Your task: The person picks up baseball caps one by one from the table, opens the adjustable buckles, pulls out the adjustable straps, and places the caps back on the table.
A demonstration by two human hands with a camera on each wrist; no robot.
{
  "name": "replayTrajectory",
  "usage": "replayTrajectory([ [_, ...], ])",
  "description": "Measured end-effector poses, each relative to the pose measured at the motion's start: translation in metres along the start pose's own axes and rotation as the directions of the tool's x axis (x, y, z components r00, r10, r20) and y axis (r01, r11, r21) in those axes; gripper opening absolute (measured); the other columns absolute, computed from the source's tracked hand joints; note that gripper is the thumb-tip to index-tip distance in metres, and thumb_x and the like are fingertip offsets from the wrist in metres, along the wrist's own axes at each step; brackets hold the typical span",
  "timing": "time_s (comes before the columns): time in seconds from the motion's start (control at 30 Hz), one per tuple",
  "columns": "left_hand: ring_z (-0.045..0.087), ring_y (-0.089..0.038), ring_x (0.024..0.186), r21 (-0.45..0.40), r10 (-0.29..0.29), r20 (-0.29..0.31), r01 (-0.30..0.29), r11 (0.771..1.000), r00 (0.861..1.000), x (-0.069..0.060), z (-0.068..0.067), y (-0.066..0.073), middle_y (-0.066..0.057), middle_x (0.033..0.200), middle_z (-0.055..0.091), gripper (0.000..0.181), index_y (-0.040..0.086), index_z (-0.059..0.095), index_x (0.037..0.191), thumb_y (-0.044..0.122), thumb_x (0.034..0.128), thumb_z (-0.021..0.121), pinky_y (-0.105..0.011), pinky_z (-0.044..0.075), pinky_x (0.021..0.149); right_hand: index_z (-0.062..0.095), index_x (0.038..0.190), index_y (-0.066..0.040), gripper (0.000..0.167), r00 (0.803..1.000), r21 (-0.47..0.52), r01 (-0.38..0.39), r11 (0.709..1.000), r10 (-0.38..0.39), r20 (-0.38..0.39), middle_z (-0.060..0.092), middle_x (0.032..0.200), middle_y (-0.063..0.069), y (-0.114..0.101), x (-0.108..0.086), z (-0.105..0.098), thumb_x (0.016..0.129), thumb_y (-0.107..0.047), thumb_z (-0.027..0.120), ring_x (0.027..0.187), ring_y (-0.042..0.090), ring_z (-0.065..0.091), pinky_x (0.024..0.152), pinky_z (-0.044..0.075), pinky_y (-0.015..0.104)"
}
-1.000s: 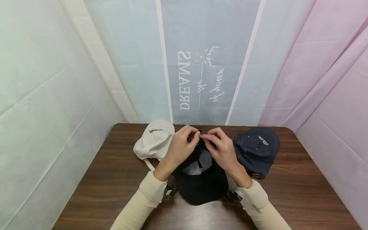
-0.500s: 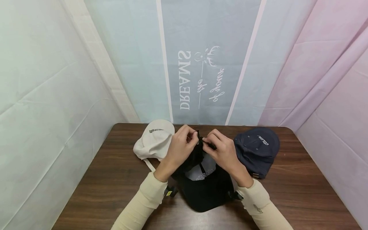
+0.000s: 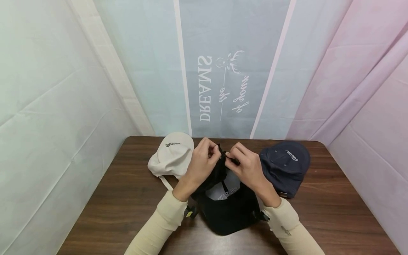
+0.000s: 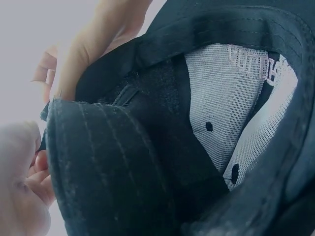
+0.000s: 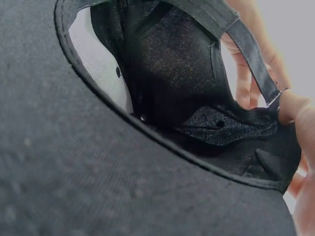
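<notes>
A black cap (image 3: 223, 216) is held at the table's middle, its brim toward the person and its pale mesh lining facing up. My left hand (image 3: 201, 161) pinches the back edge on the left of its rear opening. My right hand (image 3: 245, 164) pinches the edge just to the right, with a small gap between the fingertips of both hands. In the right wrist view a narrow strap (image 5: 253, 61) runs to a small metal buckle (image 5: 274, 100) beside the fingers. Cap fabric (image 4: 108, 167) hides part of the hands in the left wrist view.
A white cap (image 3: 170, 156) with a loose strap lies at the back left of the brown table (image 3: 127, 184), partly behind the left hand. Close to the right hand lies a navy cap (image 3: 287, 166). Printed cloth (image 3: 159, 63) hangs behind the table.
Since a second ago the fingertips have parted slightly, and the right hand has moved a little lower. The black cap's brim has shifted toward the person and right. Over the last half second little differs.
</notes>
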State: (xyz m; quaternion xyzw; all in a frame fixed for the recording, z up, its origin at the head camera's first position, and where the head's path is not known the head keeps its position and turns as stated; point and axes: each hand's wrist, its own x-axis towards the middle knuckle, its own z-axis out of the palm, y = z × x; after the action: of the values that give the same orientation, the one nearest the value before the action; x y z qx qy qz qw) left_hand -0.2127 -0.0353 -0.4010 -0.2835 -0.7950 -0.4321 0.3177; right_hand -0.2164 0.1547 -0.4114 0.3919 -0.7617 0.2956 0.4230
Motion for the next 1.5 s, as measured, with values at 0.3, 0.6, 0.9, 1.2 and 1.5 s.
replayTrajectory([
  [0.3, 0.065, -0.015, 0.074, -0.032, -0.054, -0.022, 0.054, 0.998, 0.998, 0.003, 0.0, -0.002, -0.009, 0.09, 0.061, 0.01, 0.005, 0.056, 0.092, 0.0, 0.1003, 0.058, -0.02, 0.054, 0.065, 0.053, 0.079, -0.011, 0.025, 1.0, 0.011, -0.01, 1.0, 0.01, -0.006, 0.052, 0.082, 0.0, 0.0, -0.002, -0.005, 0.103, -0.011, 0.061, 0.057, 0.005, 0.041, 0.051, 0.035, 0.023],
  [0.6, 0.073, -0.018, 0.076, -0.089, -0.049, -0.036, 0.046, 0.995, 0.998, 0.012, -0.013, -0.008, -0.012, 0.093, 0.065, 0.009, 0.001, 0.059, 0.098, 0.003, 0.1056, 0.055, -0.022, 0.058, 0.064, 0.049, 0.079, -0.01, 0.028, 0.999, 0.056, -0.035, 0.998, 0.036, -0.028, 0.049, 0.079, 0.001, 0.001, 0.004, -0.009, 0.089, 0.006, 0.07, 0.058, 0.006, 0.036, 0.054, 0.031, 0.023],
  [0.9, 0.069, -0.014, 0.075, -0.053, -0.067, 0.008, 0.068, 0.996, 0.998, 0.005, -0.017, -0.01, -0.006, 0.092, 0.065, 0.007, 0.004, 0.067, 0.103, 0.008, 0.1058, 0.062, -0.021, 0.057, 0.067, 0.048, 0.078, -0.008, 0.029, 0.999, 0.029, -0.051, 0.998, 0.051, -0.016, 0.049, 0.08, 0.002, 0.002, 0.002, -0.008, 0.088, 0.007, 0.07, 0.059, 0.006, 0.038, 0.055, 0.031, 0.022],
  [1.2, 0.071, -0.01, 0.08, -0.06, -0.057, 0.217, 0.072, 0.996, 0.974, -0.006, -0.011, -0.009, -0.004, 0.099, 0.073, 0.017, 0.008, 0.067, 0.114, 0.018, 0.1022, 0.072, -0.021, 0.059, 0.07, 0.064, 0.089, -0.007, 0.014, 0.99, 0.053, -0.138, 0.989, 0.139, 0.002, 0.056, 0.08, 0.002, 0.002, -0.001, -0.005, 0.103, -0.011, 0.065, 0.057, 0.007, 0.045, 0.052, 0.036, 0.021],
  [1.5, 0.072, -0.01, 0.081, -0.024, -0.031, 0.252, 0.039, 0.999, 0.967, -0.009, -0.009, -0.01, -0.004, 0.101, 0.075, 0.024, 0.006, 0.062, 0.126, 0.015, 0.1047, 0.069, -0.02, 0.058, 0.072, 0.075, 0.106, -0.008, 0.026, 0.988, 0.02, -0.149, 0.989, 0.149, 0.029, 0.057, 0.079, 0.0, 0.0, -0.001, -0.004, 0.085, 0.006, 0.082, 0.056, 0.004, 0.047, 0.051, 0.038, 0.019],
])
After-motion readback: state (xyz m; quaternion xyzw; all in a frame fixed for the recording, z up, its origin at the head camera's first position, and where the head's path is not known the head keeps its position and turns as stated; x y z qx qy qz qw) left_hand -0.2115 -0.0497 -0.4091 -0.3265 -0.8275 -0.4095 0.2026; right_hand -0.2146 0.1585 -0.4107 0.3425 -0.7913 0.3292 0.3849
